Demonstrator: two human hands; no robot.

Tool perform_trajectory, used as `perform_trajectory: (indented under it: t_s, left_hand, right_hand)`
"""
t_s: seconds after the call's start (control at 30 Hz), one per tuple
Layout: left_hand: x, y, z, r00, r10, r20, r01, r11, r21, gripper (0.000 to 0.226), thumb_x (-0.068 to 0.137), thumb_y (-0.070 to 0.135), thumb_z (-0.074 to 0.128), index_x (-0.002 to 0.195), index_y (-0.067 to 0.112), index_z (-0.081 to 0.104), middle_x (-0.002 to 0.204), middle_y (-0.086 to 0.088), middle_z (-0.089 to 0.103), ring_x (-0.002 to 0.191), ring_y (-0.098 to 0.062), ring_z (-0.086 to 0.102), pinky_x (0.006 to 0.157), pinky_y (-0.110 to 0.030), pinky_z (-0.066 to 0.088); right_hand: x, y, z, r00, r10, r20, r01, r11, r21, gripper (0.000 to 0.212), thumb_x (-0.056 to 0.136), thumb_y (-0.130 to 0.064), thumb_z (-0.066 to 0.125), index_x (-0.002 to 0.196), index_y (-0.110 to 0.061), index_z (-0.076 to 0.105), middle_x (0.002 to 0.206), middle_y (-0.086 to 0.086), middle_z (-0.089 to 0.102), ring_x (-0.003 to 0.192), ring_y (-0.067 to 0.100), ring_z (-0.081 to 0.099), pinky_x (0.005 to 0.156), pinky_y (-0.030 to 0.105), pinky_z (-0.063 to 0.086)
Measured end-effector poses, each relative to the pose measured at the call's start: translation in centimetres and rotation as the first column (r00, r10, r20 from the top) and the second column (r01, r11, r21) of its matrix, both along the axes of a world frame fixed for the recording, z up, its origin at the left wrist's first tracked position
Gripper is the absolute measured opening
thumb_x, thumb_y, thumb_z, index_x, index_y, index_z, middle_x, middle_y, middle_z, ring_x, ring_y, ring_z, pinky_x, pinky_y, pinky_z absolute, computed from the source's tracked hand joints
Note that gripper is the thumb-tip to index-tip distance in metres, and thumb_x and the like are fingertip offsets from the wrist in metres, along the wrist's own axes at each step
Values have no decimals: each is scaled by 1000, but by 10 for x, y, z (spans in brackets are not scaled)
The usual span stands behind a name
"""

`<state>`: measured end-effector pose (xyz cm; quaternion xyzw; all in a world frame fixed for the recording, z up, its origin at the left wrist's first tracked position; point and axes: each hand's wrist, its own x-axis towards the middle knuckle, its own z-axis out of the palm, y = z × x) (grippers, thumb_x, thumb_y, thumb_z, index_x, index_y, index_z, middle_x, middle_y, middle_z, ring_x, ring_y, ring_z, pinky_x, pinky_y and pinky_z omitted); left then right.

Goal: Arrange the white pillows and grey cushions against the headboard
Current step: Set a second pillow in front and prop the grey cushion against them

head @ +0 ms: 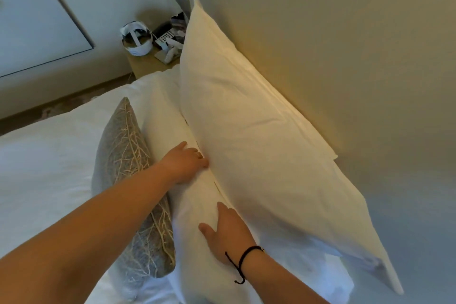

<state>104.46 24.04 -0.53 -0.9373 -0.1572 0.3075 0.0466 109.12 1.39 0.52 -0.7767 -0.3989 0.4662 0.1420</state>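
Pressing both hands, left (pixel 183 164) and right (pixel 228 233), flat with fingers apart on my front pillow (pixel 195 195), between the grey cushion (pixel 125 155) and rear pillow (pixel 259 145) leaning on the headboard (pixel 345 44).

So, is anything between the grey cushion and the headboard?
Yes. Two white pillows: the front pillow, which both hands touch, and the back pillow leaning on the headboard. The grey cushion stands before them.

Left hand (pixel 185 164) fingertips vanish between the two pillows (pixel 246 131); nightstand (pixel 145 63) clutter is too small to identify.
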Motion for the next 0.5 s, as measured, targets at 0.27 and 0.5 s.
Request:
perform_trajectory:
  t_s: [0.27,0.5]
  left_hand:
    - [-12,27,21,980,-184,-72,195,960,199,24,89,23,54,112,25,62,107,5,64,105,-20,58,92,-36,38]
    - [-34,45,52,985,-150,84,129,968,214,21,95,16,46,110,23,57,104,3,64,100,-20,58,84,-34,41]
  right_hand:
    - [3,35,-15,984,-170,-44,163,978,-133,47,92,-46,57,125,-12,50,123,4,56,109,21,56,83,25,42]
    - [-4,47,6,990,-142,1,141,984,107,42,94,-35,57,65,-24,28,68,-7,31,54,5,29,43,19,27]
